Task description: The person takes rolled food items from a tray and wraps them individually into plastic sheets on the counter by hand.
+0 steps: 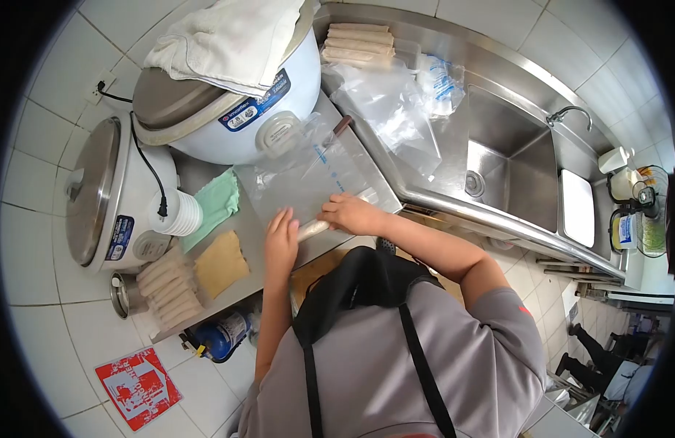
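Note:
On the steel counter [246,164], a pale, long roll [313,229] lies along the near edge of a clear plastic bag [308,177] with blue print. My left hand [280,244] grips the roll's left end, fingers bent over it. The fingers of my right hand [354,214] curl over the roll farther right, at the plastic's edge. Both hands hide part of the roll. Left of my left hand are a tan cloth [221,264] and a green cloth [212,207].
Two large rice cookers [301,80] stand at the back left, a white towel [224,44] on one. Packed pale rolls [169,288] sit at the counter's left end, others [358,44] by the wall. Loose plastic bags [385,102] lie left of the sink [509,150]. A person [608,365] is at lower right.

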Demonstrator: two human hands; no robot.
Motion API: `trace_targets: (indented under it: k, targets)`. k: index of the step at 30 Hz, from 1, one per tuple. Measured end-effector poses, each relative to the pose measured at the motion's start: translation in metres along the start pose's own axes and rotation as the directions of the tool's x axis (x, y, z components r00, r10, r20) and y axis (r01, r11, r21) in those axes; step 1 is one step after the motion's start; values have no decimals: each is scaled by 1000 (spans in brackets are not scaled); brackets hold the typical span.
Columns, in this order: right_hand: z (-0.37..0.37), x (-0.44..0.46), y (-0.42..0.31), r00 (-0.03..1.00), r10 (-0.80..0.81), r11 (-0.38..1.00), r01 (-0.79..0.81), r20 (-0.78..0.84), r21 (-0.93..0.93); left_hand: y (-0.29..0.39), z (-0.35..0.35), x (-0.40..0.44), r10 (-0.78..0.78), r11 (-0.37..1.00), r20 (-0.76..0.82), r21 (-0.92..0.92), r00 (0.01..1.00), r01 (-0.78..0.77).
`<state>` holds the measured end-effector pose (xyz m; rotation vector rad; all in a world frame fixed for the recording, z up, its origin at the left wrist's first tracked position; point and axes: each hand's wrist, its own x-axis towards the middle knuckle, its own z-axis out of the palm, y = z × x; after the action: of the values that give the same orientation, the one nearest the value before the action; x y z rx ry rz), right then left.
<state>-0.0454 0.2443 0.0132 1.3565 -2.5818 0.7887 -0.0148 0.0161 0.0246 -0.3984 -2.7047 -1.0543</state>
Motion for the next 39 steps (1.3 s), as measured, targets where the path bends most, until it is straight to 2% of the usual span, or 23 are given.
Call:
trace_targets:
  k: [4, 8, 10, 11, 13, 15, 17, 20, 24, 26, 28, 30, 33, 36, 39]
  targets:
    - [6, -2, -1, 999, -47, 999, 46, 14, 17, -8, 23, 27, -40, 992, 88, 120, 995, 29]
    - [5, -2, 0, 997, -25, 997, 21, 67, 71, -12, 22, 35, -39, 983, 135, 182, 990, 14]
    - [-2, 1, 4, 993, -20, 992, 6, 114, 128, 5, 13, 31, -66, 993, 95, 101, 993, 56]
    - [-7, 2, 6, 996, -5, 991, -7, 92, 135, 13, 9, 28, -80, 995, 75, 58, 994, 75]
    - [-17, 4, 12, 998, 27, 988, -34, 48, 150, 18, 5, 5, -110, 989, -11, 98, 994, 111]
    - [-32, 7, 30, 999, 37, 971, -32, -15, 236, 0, 18, -30, 118, 944, -53, 314, 992, -95]
    - [-50, 9, 51, 992, 82, 957, -52, -93, 286, 8, 22, -40, 124, 937, 9, 327, 992, -120]
    - [-101, 23, 94, 963, 146, 977, -103, -229, 188, 5, 29, -44, 126, 925, 8, 361, 992, -121]
    - [-144, 49, 208, 897, 148, 982, -185, -417, -50, 12, 33, -44, 94, 894, -77, 446, 993, -50]
    - [-160, 60, 276, 868, 305, 906, -392, -392, -162, 16, 33, -44, 48, 883, -96, 469, 994, 3]
    - [-165, 72, 332, 745, 505, 733, -637, -436, -240, 19, 33, -43, 35, 878, -132, 478, 991, 33]
    - [-171, 84, 375, 645, 644, 564, -764, -411, -314, 20, 31, -42, 6, 866, -126, 498, 992, 58]
    - [-160, 91, 437, 598, 639, 501, -801, -484, -328, 15, 35, -46, 8, 853, -146, 518, 989, 70]
    - [-159, 96, 442, 470, 734, 351, -880, -490, -319, 10, 36, -48, -10, 845, -148, 527, 989, 88]
    - [-167, 102, 446, 434, 800, 291, -885, -415, -363, 9, 37, -49, -20, 838, -158, 536, 987, 102]
